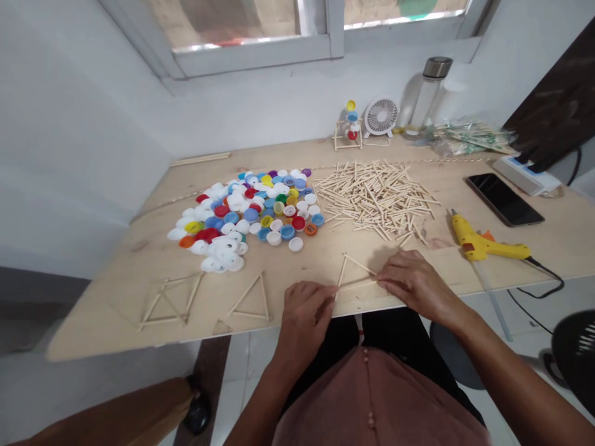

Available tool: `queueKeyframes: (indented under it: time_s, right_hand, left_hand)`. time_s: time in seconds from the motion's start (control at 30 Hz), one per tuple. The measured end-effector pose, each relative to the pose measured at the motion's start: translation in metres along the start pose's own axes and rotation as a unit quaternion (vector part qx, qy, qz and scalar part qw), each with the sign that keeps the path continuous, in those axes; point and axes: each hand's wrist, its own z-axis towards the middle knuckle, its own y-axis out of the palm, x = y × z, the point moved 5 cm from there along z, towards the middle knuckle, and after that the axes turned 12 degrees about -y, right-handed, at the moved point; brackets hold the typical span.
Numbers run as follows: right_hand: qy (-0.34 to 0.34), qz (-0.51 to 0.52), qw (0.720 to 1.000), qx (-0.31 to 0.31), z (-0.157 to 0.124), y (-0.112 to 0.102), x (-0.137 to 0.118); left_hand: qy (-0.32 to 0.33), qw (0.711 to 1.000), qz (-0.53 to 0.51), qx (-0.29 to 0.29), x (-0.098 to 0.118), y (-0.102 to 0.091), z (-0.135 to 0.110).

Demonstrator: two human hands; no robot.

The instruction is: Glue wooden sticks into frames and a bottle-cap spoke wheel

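Both hands rest at the near edge of the wooden table [116, 310], on a small triangle of thin wooden sticks [352, 267]. My left hand [304, 310] has curled fingers pinching the triangle's left corner. My right hand [411, 280] presses its closed fingertips on the right corner. A big heap of loose sticks [376, 198] lies just beyond the hands. A spread of coloured and white bottle caps [251, 214] lies to the left of it.
Two finished stick triangles [251, 301] [170, 301] lie at the near left. A yellow glue gun [483, 246] with cable lies right of my right hand, a black phone [503, 199] beyond it. A small fan [380, 116], a bottle [430, 90] and a power strip [527, 173] stand at the back.
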Motion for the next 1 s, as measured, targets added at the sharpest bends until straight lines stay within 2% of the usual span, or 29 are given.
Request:
queueKeyframes:
  time_s: [0.13,0.27,0.43,0.63,0.77,1.0]
  right_hand:
    - [-0.006,-0.004,1.0,0.0,0.002,0.001,0.001]
    - [0.008,-0.019,0.999,0.03,-0.006,-0.003,0.005]
    - [0.057,-0.026,0.998,0.031,-0.023,-0.006,0.011]
    - [0.066,-0.025,0.997,0.042,-0.025,-0.002,0.007]
    - [0.071,-0.016,0.996,0.041,-0.023,0.001,0.007]
    - [0.089,-0.011,0.995,0.049,-0.022,0.001,0.004]
  left_hand:
    - [0.002,1.0,0.014,0.02,0.003,0.003,0.001]
    - [0.005,0.999,0.024,0.031,0.004,0.004,0.001]
    - [0.013,0.999,0.043,0.019,0.001,0.001,0.0]
    - [0.006,0.998,0.063,-0.004,-0.002,0.002,0.001]
    - [0.008,0.998,0.064,0.011,0.004,0.003,0.004]
    - [0.058,0.992,0.112,0.03,0.021,0.012,0.017]
